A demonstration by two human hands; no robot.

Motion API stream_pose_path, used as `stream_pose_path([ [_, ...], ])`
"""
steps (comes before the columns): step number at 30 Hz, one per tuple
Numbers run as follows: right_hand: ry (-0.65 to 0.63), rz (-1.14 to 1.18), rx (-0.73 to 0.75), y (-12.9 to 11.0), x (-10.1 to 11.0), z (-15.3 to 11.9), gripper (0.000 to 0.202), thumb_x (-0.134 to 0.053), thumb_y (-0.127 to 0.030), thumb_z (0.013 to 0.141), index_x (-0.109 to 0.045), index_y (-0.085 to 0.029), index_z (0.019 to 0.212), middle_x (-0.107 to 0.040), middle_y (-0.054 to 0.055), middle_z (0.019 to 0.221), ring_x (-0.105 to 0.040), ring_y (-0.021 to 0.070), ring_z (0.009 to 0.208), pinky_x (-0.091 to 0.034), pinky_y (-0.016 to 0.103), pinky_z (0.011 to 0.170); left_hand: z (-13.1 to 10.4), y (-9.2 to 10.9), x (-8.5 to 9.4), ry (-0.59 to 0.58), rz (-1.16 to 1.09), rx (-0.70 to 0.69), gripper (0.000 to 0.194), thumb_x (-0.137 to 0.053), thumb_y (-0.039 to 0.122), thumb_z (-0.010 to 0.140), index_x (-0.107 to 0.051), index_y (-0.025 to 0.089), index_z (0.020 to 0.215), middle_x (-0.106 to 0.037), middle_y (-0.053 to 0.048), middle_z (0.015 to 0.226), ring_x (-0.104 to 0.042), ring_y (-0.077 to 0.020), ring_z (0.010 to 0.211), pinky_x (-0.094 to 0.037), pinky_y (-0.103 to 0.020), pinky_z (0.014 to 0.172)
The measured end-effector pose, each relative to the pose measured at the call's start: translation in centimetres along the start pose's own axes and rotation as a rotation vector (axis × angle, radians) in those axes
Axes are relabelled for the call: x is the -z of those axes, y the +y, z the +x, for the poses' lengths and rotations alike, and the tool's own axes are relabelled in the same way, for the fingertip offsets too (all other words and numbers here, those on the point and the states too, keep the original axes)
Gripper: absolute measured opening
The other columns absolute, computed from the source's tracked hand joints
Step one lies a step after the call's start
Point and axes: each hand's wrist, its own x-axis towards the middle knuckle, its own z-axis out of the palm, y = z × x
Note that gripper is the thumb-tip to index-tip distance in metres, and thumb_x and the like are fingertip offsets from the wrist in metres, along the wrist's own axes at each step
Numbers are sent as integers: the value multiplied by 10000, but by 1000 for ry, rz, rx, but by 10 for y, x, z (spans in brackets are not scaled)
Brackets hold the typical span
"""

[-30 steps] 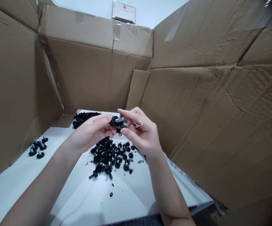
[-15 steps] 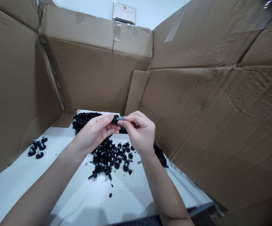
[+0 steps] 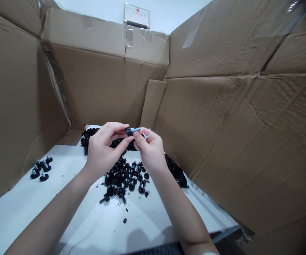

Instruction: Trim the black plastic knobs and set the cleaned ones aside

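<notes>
A levelling foot with a black round head (image 3: 129,131) and a bright threaded stud (image 3: 136,130) is held above the table, its stud pointing right. My left hand (image 3: 105,148) pinches the black head between thumb and fingers. Close against its right side is my right hand (image 3: 153,150), closed, the thumb by the base of the stud. A small white curved object (image 3: 146,134) sticks out from the right fingers; its kind is mostly hidden. Below both hands lies a heap of similar black feet (image 3: 123,177) with metal studs.
Several feet stand grouped on the white table (image 3: 86,219) at left (image 3: 43,168). Behind the hands lies a black pile (image 3: 88,140), and a black plastic bag (image 3: 178,173) is at right. Black scraps are scattered in front. Cardboard walls (image 3: 99,85) enclose the table.
My left hand has turned and brought its thumb under the black head. The right hand has shifted slightly left, and more of the white object shows.
</notes>
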Motion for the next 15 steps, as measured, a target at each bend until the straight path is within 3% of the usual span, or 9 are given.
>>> stream_pose_path([
  [5,-57,141,-110,1,-3,0,258,-704,-413,744,-597,-179,758,-326,-78,563,-222,50,471,-139,239,444,-1,0,-1,-33,-36,28,241,-685,176,773,-641,161,1009,-638,-45,986,-654,-141,891,-564,-253,835],
  [11,-70,192,-116,-12,-5,-6,277,-713,-419,730,-569,-184,713,-278,-93,533,-179,40,442,-130,229,422,6,-22,8,17,212,-85,230,-695,200,762,-653,169,985,-633,-41,985,-641,-137,851,-567,-279,827],
  [13,40,61,-9,-23,3,-8,253,-687,-423,758,-597,-187,749,-331,-81,542,-223,43,443,-175,225,418,13,-34,17,72,222,-38,225,-710,225,749,-667,169,962,-638,-43,979,-644,-138,835,-563,-292,835],
  [15,287,-142,200,-34,14,-8,224,-670,-407,780,-614,-192,754,-403,-60,579,-302,52,470,-240,221,435,20,-40,26,123,62,104,262,-720,257,746,-669,165,987,-660,-45,959,-661,-148,848,-555,-302,858],
])
